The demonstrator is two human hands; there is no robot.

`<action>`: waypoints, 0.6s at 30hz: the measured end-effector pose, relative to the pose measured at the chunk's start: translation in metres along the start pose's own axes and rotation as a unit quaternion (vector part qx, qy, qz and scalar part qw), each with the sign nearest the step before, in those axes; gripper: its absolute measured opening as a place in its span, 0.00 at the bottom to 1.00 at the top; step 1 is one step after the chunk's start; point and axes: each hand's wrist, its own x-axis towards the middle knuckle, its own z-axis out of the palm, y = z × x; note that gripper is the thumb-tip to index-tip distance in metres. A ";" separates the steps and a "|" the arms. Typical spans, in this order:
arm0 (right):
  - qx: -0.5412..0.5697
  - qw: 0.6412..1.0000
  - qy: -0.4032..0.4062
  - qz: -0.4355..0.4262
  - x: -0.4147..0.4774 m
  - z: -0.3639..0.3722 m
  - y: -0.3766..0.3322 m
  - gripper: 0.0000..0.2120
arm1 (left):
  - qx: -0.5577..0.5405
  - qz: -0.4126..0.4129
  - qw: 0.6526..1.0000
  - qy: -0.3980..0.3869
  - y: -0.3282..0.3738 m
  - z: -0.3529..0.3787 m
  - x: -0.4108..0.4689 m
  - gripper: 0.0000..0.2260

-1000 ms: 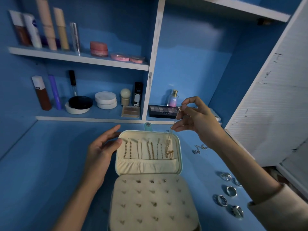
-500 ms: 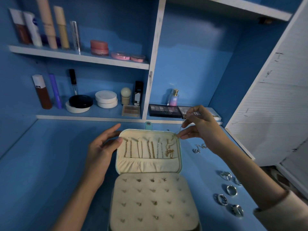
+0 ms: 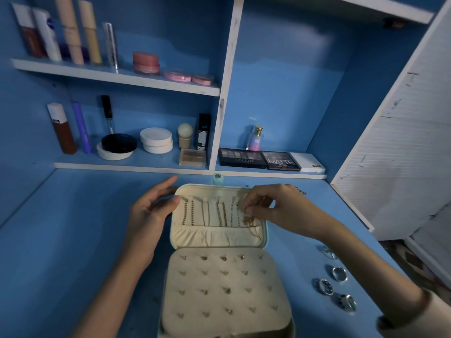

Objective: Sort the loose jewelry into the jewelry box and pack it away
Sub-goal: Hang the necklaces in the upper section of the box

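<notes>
One chain (image 3: 251, 222) now down against lid (image 3: 214, 236).

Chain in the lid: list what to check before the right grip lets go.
1. Lid open: ok.
2. Left grip touches the lid's left edge: ok.
3. Right grip pinches the chain at the lid's right end: ok.
4. Chain on its hook: cannot tell; fingers hide it.
5. Chain tail tucked in the pocket: not ok; it hangs over the pocket.
6. Rings packed: not ok; they lie on the table right of the box.
</notes>
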 end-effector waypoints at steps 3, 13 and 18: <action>-0.064 0.997 0.039 -0.013 -0.001 0.009 0.007 0.05 | -0.001 0.001 1.000 -0.001 0.000 0.000 0.000 0.18; -0.180 0.979 0.080 -0.042 -0.031 0.025 0.022 0.10 | 0.002 0.001 1.000 0.003 -0.001 0.000 0.001 0.18; -0.266 0.955 0.107 -0.080 -0.035 0.031 0.020 0.08 | 0.009 0.004 1.000 0.005 -0.002 0.000 0.001 0.18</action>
